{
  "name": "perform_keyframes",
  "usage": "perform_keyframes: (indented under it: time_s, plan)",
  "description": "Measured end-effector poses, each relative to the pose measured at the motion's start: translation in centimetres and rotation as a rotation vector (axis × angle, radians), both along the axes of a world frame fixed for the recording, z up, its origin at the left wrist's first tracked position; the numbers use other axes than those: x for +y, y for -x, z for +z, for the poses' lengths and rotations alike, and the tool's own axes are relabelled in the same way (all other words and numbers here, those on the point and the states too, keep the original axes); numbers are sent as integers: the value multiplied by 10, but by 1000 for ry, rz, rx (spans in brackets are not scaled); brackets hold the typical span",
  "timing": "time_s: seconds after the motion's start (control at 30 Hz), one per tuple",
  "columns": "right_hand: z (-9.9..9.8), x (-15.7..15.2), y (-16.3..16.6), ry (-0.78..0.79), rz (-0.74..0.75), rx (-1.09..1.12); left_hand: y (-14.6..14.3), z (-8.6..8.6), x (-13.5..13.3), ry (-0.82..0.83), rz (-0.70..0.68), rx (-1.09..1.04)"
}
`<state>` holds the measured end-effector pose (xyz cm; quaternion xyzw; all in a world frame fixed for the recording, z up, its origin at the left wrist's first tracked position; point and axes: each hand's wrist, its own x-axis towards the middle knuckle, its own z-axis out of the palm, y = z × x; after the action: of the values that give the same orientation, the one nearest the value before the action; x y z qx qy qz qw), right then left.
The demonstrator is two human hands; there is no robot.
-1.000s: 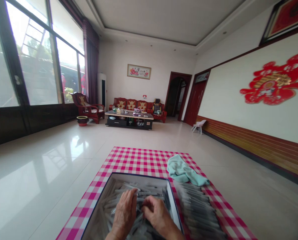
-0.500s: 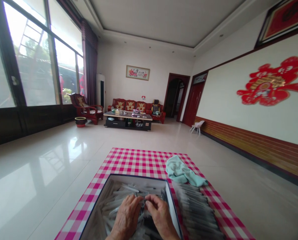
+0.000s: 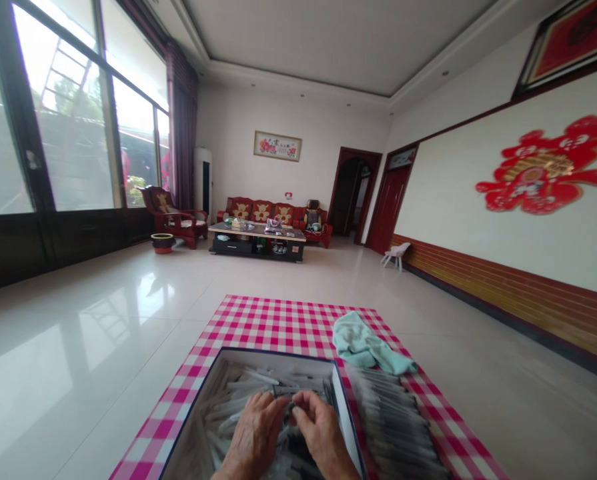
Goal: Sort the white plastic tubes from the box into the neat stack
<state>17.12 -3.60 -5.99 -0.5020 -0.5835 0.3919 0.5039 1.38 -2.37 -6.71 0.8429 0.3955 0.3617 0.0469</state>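
My left hand (image 3: 255, 437) and my right hand (image 3: 321, 433) sit close together inside a shallow dark-rimmed box (image 3: 273, 353), which is filled with loose, slim plastic tubes (image 3: 228, 400), possibly syringes. The fingertips of both hands meet on one tube (image 3: 283, 400), which is mostly hidden by my fingers. To the right of the box, a dense row of similar grey items (image 3: 393, 420) lies on a pink-and-white checked cloth (image 3: 273, 327). A crumpled pale teal towel (image 3: 365, 347) is beyond that row.
The checked cloth lies on a glossy tiled floor. Tall windows with dark curtains line the left side. A red sofa set and a low coffee table (image 3: 257, 240) stand far ahead. A small white stool (image 3: 397, 255) stands by the right wall.
My hands have drawn closer together over the box, and their fingertips now meet. The view has shifted slightly, while the towel and the box stay in place on the cloth.
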Motion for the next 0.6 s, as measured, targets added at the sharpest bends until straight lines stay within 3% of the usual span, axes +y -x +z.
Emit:
perform_keyframes:
  time_s: [0.2, 0.43, 0.6]
  plan:
    - [11, -8, -1, -19, 38, -122, 0, 2, -2, 5, -7, -5]
    - [-2, -5, 4, -179, -103, -448, 0, 8, -7, 29, -38, 7]
    - [-1, -2, 8, -236, -160, -464, -1, 9, -8, 29, -48, 6]
